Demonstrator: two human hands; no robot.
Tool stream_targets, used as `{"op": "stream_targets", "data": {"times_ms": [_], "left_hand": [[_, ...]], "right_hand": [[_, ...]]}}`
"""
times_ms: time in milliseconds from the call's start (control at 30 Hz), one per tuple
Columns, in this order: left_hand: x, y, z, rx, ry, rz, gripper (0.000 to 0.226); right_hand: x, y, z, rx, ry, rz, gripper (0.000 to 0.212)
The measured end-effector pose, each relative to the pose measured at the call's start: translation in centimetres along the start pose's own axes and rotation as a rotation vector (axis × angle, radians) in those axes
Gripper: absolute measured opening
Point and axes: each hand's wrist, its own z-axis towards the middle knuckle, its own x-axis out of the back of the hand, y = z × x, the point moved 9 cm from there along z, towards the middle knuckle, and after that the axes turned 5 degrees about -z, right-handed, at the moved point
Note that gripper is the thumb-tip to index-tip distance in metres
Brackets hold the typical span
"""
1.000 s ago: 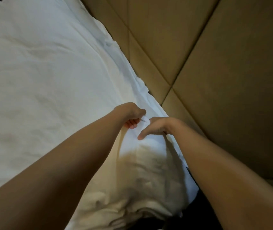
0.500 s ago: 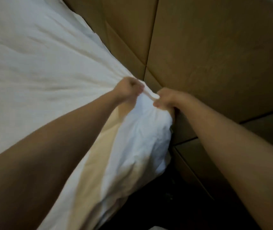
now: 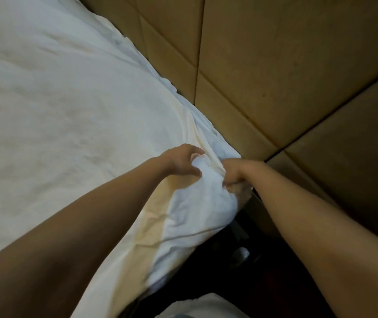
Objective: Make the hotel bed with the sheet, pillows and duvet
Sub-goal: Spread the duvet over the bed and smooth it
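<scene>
A white sheet (image 3: 52, 106) covers the mattress and fills the left of the view. Its corner bunches into a bulge by the padded wall. My left hand (image 3: 181, 162) lies over that bulge with thumb and fingers spread apart, touching the cloth without clamping it. My right hand (image 3: 235, 177) is curled into a fist on the sheet's edge at the mattress corner, its fingers partly buried in the folds. Below the hands the sheet hangs down the side of the bed. No pillows or duvet are in view.
A tan padded headboard wall (image 3: 275, 76) with diagonal seams runs right along the bed's edge. A dark gap (image 3: 220, 267) lies beside the bed, with a small shiny object (image 3: 243, 252) in it. White cloth (image 3: 201, 306) shows at the bottom edge.
My left hand has opened from a tight pinch on the sheet to spread fingers. Both hands sit lower on the mattress corner, and the sheet's corner lies flatter against the bed.
</scene>
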Motion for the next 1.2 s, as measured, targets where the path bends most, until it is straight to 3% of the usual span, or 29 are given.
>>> {"op": "stream_targets", "data": {"times_ms": [133,200,300,433,667,967,1200], "left_hand": [[-2.5,4.3,-3.0,-0.156,0.017,0.376,0.093],[-3.0,6.4,-5.5,-0.201,0.091,0.313,0.091],[-4.4,7.4,-9.7,-0.214,0.045,0.12,0.08],[-5.3,5.5,-15.5,-0.206,0.108,0.05,0.07],[-4.0,-0.3,-23.8,-0.074,0.265,-0.133,0.054],[-7.0,-11.8,-31.6,0.212,0.378,-0.39,0.049],[-10.2,-18.1,-39.4,0.361,0.5,-0.559,0.047]], "right_hand": [[4.0,3.2,-6.1,-0.095,0.399,0.074,0.034],[6.1,4.1,-10.6,-0.168,0.546,0.031,0.032],[5.8,4.3,-15.5,-0.334,0.667,-0.115,0.027],[1.6,1.4,-19.9,-0.442,0.671,-0.35,0.037],[-6.2,-9.8,-21.6,-0.175,0.618,-0.182,0.049],[-15.1,-17.8,-19.8,0.028,0.357,-0.14,0.058],[-19.5,-25.2,-20.9,0.217,0.326,-0.171,0.061]]}}
